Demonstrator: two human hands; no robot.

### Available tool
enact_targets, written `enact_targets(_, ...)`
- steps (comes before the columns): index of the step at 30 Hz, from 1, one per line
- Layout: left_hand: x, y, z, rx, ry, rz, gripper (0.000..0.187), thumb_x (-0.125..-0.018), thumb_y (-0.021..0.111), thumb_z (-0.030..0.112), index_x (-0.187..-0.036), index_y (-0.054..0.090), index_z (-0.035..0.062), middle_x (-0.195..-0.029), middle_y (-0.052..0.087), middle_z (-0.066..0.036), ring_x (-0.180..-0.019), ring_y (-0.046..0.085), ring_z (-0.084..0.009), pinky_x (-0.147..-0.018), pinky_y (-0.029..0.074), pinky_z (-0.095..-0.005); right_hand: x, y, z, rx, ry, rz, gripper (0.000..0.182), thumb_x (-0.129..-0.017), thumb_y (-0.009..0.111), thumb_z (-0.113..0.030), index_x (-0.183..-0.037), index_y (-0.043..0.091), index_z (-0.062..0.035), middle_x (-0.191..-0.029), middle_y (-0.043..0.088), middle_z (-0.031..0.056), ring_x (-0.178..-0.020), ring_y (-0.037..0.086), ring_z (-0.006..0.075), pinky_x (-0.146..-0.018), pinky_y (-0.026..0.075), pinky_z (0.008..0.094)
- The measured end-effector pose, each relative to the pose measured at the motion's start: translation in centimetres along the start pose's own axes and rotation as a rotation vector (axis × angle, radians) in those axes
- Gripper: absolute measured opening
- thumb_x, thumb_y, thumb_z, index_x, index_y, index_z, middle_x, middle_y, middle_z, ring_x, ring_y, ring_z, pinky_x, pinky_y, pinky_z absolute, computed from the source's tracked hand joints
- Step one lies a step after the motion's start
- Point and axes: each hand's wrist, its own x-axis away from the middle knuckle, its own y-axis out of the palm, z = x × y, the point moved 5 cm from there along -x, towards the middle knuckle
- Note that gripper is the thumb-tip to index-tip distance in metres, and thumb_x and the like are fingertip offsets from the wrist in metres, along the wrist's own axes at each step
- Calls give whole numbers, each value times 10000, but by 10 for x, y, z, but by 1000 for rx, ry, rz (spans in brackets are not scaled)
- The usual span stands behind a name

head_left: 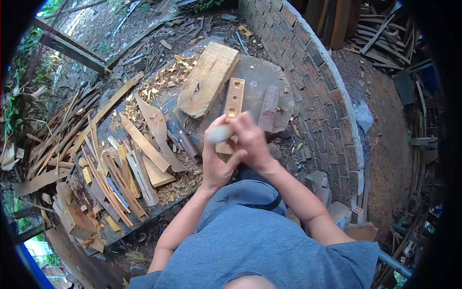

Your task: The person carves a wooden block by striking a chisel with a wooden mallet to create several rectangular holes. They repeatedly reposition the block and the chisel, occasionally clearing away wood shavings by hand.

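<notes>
While I look down through the head camera, the grey work surface point(261, 71) spreads around and beyond the holed block point(234, 105), which is my landmark. Just left of that block and reaching farther out lies the thick plank point(209, 79); to its right, across a gap, lies the dark wooden piece point(268, 108). Both hands meet at its near end: the right hand point(254, 143) to the near right, the left hand point(217, 164) to the near left.

Between them, just short of the block's near end, is the rounded pale thing point(220, 135), its end toward me. My left fingers curl beside it, but I can't tell whether they clasp it; the right hand is blurred, so I can't tell what, if anything, it pinches. Nor can I see whether the pale thing touches the block.

Smallest of all are the block's openings, three in a row. Working so close to the nearest one, I judge it best to have the block seated firmly, the left fingers clear of that rounded end, the wrists loose, and each motion short and square to the block's face.
</notes>
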Motion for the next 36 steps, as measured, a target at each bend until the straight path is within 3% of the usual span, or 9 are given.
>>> enact_targets(4, -22, -9, -25, 576, -368, 433, 133, -934, 545, -3, -1044, 502, 59, -967, 611, -61, -969, 613, -185, -960, 446, -366, -2, 6, 21, -385, 92, -248, 436, -772, 585, 23, -1205, 532, 4, -1042, 550, 194, -917, 613, 402, -822, 528, 456)
enact_targets(9, -37, -50, -21, 739, -286, 647, 106, -949, 571, 79, -890, 489, 111, -667, 448, 19, -642, 448, -107, -762, 425, -315, -24, 30, 123, 11, 56, -318, 490, -785, 570, -7, -1268, 561, -91, -1161, 571, 130, -1105, 570, 335, -938, 490, 421)
enact_targets(11, -40, -55, -11, 695, -269, 671, 140, -967, 569, 122, -852, 489, 115, -622, 424, 30, -608, 431, -99, -722, 413, -307, -31, 51, 121, 312, -417, -353, 454, -807, 606, -100, -1253, 587, -186, -1190, 565, 46, -1236, 495, 261, -1040, 396, 466)
enact_targets(13, -40, -60, -5, 666, -265, 679, 254, -995, 547, 198, -764, 470, 127, -565, 385, 38, -530, 383, -83, -634, 388, -294, -35, 65, 121, 378, -495, -543, 449, -806, 624, -150, -1247, 592, -227, -1189, 560, 22, -1251, 481, 231, -1055, 359, 496)
enact_targets(14, -39, -63, 0, 657, -257, 692, 254, -995, 547, 198, -764, 470, 127, -565, 385, 38, -530, 383, -83, -634, 388, -294, -32, 77, 122, 453, -559, -734, 445, -805, 641, -200, -1242, 596, -268, -1188, 554, -2, -1266, 467, 201, -1070, 322, 526)
enact_targets(18, -22, -80, 8, 585, -245, 749, 334, -1010, 517, 219, -703, 408, 147, -542, 352, 33, -472, 332, -70, -537, 346, -270, -55, 60, 140, 296, -412, -824, 457, -759, 664, -146, -1198, 630, -269, -1140, 557, -6, -1170, 514, 196, -1013, 336, 515)
enact_targets(24, -7, -109, -4, 563, -311, 792, 298, -1011, 505, 225, -739, 410, 144, -529, 326, 45, -468, 332, -72, -525, 356, -273, -48, 60, 145, 365, -333, -588, 458, -768, 646, -121, -1218, 626, -210, -1113, 560, 24, -1127, 519, 234, -1019, 346, 470)
enact_targets(32, -44, -116, 1, 673, -228, 638, 293, -983, 545, 193, -730, 409, 135, -529, 363, 29, -427, 312, -74, -449, 313, -258, -70, 39, 140, 155, 54, -822, 489, -776, 652, -129, -1261, 609, -172, -1222, 581, 69, -1214, 518, 257, -1034, 363, 439)
enact_targets(36, -68, -90, -4, 674, -223, 522, 275, -951, 603, 216, -762, 432, 111, -652, 448, 1, -443, 392, -80, -418, 349, -249, -56, 3, 157, 435, 19, -567, 463, -808, 691, -216, -1257, 606, -138, -1238, 574, 111, -1197, 523, 287, -988, 422, 487)
